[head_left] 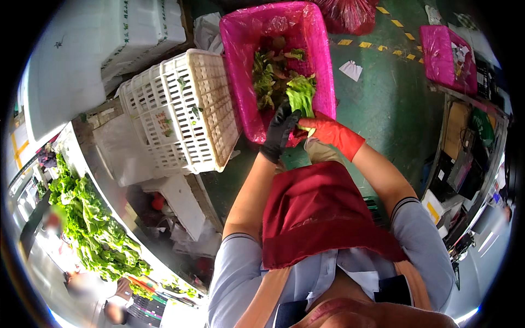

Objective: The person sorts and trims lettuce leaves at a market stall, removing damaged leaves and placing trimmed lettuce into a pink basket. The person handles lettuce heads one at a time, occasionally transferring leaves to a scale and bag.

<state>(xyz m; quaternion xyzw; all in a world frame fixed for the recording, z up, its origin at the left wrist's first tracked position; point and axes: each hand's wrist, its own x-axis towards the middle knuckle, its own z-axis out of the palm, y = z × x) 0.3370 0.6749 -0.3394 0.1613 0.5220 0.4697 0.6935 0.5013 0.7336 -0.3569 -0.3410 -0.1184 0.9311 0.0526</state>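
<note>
While the green floor (391,117) spreads to the right of the lined pink crate (326,63), a long counter (97,177) runs well to the crate's left and back toward my side, carrying a heap of leafy greens (93,227). A white slatted crate (180,117) stands tilted just beside the pink crate, on its left. My dark red apron (322,210) hangs at the pink crate's near end. Past its far right corner sits a red plastic bag (347,15), and well off to its right is a smaller pink basket (437,63). Loose leaves (264,82), some green and some brownish, lie inside the pink crate, mostly toward its left. Over its near half is the green leafy bunch (301,97): my right hand (334,135), gloved in red, has a narrow grip closed on its stem end. My left hand (280,132), gloved in black, touches the bunch's left side; I cannot tell how tightly that grip closes. A white scrap (351,70) lies to the pink crate's right.
</note>
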